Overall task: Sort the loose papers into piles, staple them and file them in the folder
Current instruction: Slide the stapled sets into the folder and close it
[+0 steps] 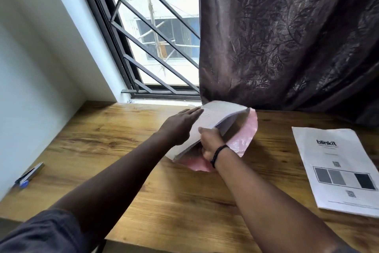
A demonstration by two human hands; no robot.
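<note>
A pink translucent folder (245, 137) lies on the wooden desk (143, 181) near the window. A thick stack of white papers (217, 116) rests tilted on it, its right side lifted. My left hand (180, 123) lies flat with straight fingers on top of the stack. My right hand (211, 143), with a black band at the wrist, grips the stack's near edge, fingers tucked under the sheets. A separate printed sheet set (338, 168) headed "blinkit" lies flat at the right. A stapler (30, 174) with a blue end sits at the desk's left edge.
A dark patterned curtain (287, 37) hangs behind the folder and reaches down to the desk. A barred window (155, 33) is at the back. A white wall (30, 68) borders the desk on the left. The desk's front edge is close to me.
</note>
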